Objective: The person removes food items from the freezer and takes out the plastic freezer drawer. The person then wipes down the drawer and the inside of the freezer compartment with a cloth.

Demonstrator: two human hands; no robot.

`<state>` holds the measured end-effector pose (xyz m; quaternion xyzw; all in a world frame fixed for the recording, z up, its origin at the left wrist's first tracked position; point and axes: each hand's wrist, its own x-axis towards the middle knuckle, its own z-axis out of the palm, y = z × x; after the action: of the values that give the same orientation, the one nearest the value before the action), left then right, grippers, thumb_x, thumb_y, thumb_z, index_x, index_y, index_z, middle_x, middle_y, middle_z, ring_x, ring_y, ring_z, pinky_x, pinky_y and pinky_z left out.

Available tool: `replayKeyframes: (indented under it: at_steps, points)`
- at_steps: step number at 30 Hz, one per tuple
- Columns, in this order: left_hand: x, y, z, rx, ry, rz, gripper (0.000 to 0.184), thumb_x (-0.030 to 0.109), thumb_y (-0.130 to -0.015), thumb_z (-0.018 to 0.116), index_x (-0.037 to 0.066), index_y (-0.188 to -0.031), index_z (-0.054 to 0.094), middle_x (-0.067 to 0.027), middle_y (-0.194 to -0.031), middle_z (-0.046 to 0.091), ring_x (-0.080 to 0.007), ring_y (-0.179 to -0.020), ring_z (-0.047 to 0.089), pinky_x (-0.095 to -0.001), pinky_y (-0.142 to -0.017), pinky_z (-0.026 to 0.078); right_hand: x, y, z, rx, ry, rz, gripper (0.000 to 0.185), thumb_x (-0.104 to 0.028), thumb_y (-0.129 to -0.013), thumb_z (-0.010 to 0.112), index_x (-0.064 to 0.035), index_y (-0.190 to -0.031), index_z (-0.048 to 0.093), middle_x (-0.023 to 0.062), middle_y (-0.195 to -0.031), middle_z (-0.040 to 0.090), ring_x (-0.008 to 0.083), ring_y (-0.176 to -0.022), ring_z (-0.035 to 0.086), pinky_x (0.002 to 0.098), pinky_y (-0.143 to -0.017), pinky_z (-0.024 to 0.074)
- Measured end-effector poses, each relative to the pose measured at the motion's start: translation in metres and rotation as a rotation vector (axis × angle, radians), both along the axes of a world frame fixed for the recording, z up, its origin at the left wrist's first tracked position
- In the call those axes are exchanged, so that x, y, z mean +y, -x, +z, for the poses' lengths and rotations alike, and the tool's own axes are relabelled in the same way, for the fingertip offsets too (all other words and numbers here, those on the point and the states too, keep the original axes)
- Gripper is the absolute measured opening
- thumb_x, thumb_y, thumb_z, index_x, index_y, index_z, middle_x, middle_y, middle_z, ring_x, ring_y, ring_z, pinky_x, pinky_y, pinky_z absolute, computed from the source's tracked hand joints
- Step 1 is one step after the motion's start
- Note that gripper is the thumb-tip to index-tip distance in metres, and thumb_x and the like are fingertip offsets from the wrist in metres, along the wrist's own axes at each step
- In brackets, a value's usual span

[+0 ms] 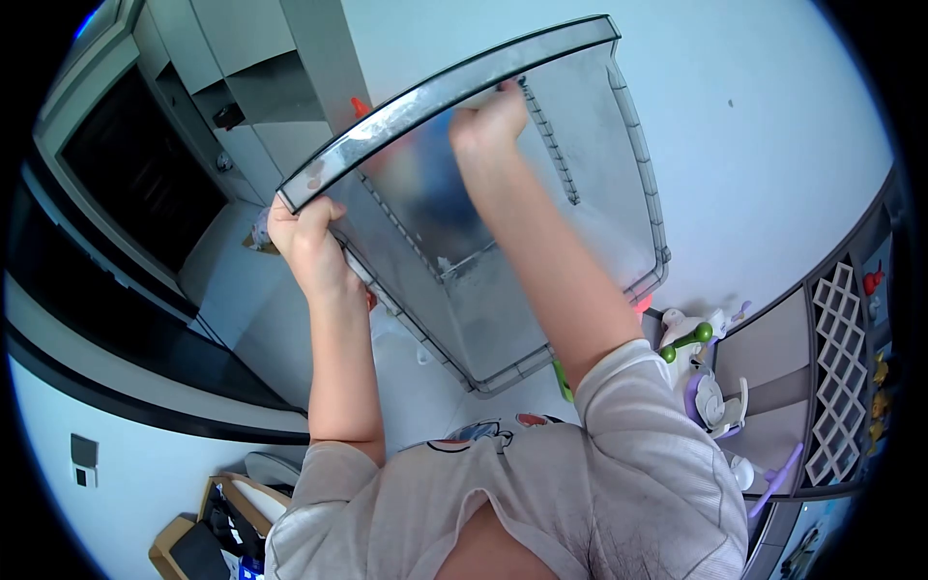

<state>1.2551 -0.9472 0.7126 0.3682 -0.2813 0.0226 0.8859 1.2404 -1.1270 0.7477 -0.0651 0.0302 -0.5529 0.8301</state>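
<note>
A large see-through panel frame (454, 92) with a dark-edged rim and smudged, clear walls hangs tilted in front of me; it looks like a clear box or tank. My left hand (311, 237) grips its lower left corner, with the fingers wrapped round the rim. My right hand (491, 121) reaches across the open side and holds the rim near its middle, fingertips partly hidden behind the rim. Blurred red and blue shapes show through the far wall.
A shelf unit with a lattice side (836, 377) and small toys stands at the right. White and purple items (713, 401) lie beside it. Cardboard boxes (198, 532) are at the lower left. A dark doorway (143, 169) and cabinets (237, 43) are at the upper left.
</note>
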Motion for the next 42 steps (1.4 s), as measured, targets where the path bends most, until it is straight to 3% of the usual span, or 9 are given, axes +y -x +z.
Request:
replayKeyframes:
  at_steps: [10, 13, 16, 20, 26, 33, 34, 39, 42]
  points:
    - [-0.007, -0.002, 0.005, 0.009, 0.038, -0.068, 0.027, -0.011, -0.064, 0.044, 0.000, -0.084, 0.058, -0.0025, -0.076, 0.058, -0.0107, -0.066, 0.052, -0.0216, -0.062, 0.043, 0.076, 0.054, 0.020, 0.091, 0.538, -0.334, 0.015, -0.006, -0.091, 0.044, -0.0039, -0.106, 0.045, 0.0051, -0.096, 0.051, 0.0138, -0.089, 0.049, 0.0314, -0.079, 0.0409]
    - [-0.011, 0.000, -0.001, 0.005, 0.022, -0.076, 0.028, -0.011, -0.063, 0.043, -0.001, -0.085, 0.058, -0.0030, -0.077, 0.058, -0.0110, -0.067, 0.053, -0.0221, -0.062, 0.043, 0.012, 0.046, 0.016, 0.241, 0.608, -0.565, 0.038, -0.011, -0.094, 0.041, 0.0004, -0.129, 0.033, 0.0109, -0.116, 0.046, 0.0158, -0.098, 0.044, 0.0271, -0.089, 0.0356]
    - [-0.018, -0.005, -0.011, 0.021, 0.025, -0.112, 0.030, -0.011, -0.063, 0.043, -0.002, -0.087, 0.058, -0.0036, -0.078, 0.059, -0.0113, -0.066, 0.053, -0.0222, -0.062, 0.044, 0.008, 0.025, 0.014, 0.252, 0.292, -0.431, 0.009, -0.005, -0.091, 0.042, -0.0048, -0.099, 0.045, 0.0043, -0.091, 0.049, 0.0149, -0.082, 0.048, 0.0324, -0.076, 0.0402]
    - [-0.031, -0.017, -0.020, 0.068, 0.050, -0.135, 0.028, -0.010, -0.063, 0.043, -0.001, -0.085, 0.058, -0.0033, -0.077, 0.060, -0.0103, -0.063, 0.052, -0.0211, -0.058, 0.042, 0.064, 0.009, -0.028, 0.372, 0.396, 0.114, 0.032, -0.008, -0.090, 0.042, -0.0041, -0.121, 0.038, 0.0109, -0.108, 0.051, 0.0169, -0.088, 0.051, 0.0317, -0.076, 0.0440]
    - [-0.030, -0.007, -0.016, 0.074, -0.050, -0.058, 0.024, -0.009, -0.064, 0.045, 0.000, -0.082, 0.058, -0.0014, -0.072, 0.059, -0.0082, -0.059, 0.049, -0.0195, -0.053, 0.038, 0.071, 0.012, -0.048, 0.412, 0.643, 0.679, 0.017, -0.005, -0.087, 0.049, 0.0048, -0.100, 0.055, 0.0103, -0.095, 0.060, 0.0153, -0.082, 0.059, 0.0323, -0.074, 0.0476]
    - [-0.022, 0.001, -0.020, -0.061, -0.155, -0.033, 0.030, -0.009, -0.067, 0.043, -0.004, -0.090, 0.062, -0.0043, -0.081, 0.064, -0.0102, -0.069, 0.058, -0.0185, -0.062, 0.043, 0.110, 0.092, -0.065, 0.481, 0.885, -0.140, 0.036, -0.004, -0.079, 0.054, 0.0023, -0.113, 0.044, 0.0125, -0.109, 0.052, 0.0199, -0.095, 0.054, 0.0324, -0.079, 0.0449]
    - [-0.024, 0.002, -0.023, -0.035, -0.092, -0.086, 0.031, -0.010, -0.068, 0.043, -0.004, -0.091, 0.062, -0.0042, -0.083, 0.064, -0.0094, -0.071, 0.058, -0.0190, -0.062, 0.043, 0.094, 0.094, -0.062, 0.585, 1.389, -0.908, 0.047, -0.004, -0.074, 0.059, -0.0001, -0.119, 0.047, 0.0137, -0.112, 0.050, 0.0268, -0.103, 0.049, 0.0365, -0.089, 0.0405]
    - [-0.022, 0.011, -0.027, 0.020, -0.120, -0.092, 0.034, -0.011, -0.067, 0.041, -0.003, -0.093, 0.063, -0.0028, -0.081, 0.064, -0.0068, -0.064, 0.053, -0.0190, -0.056, 0.038, 0.051, 0.086, -0.054, 1.020, 1.969, -1.243, 0.053, -0.008, -0.071, 0.060, -0.0061, -0.124, 0.054, 0.0111, -0.126, 0.049, 0.0303, -0.112, 0.045, 0.0397, -0.090, 0.0385]
    - [-0.014, 0.001, -0.028, 0.052, -0.156, -0.141, 0.035, -0.011, -0.064, 0.041, -0.002, -0.090, 0.063, -0.0016, -0.076, 0.062, -0.0060, -0.058, 0.047, -0.0198, -0.053, 0.035, -0.026, 0.109, -0.048, 1.488, 1.729, -1.508, 0.057, -0.006, -0.069, 0.061, -0.0025, -0.124, 0.050, 0.0123, -0.123, 0.053, 0.0317, -0.098, 0.051, 0.0429, -0.087, 0.0405]
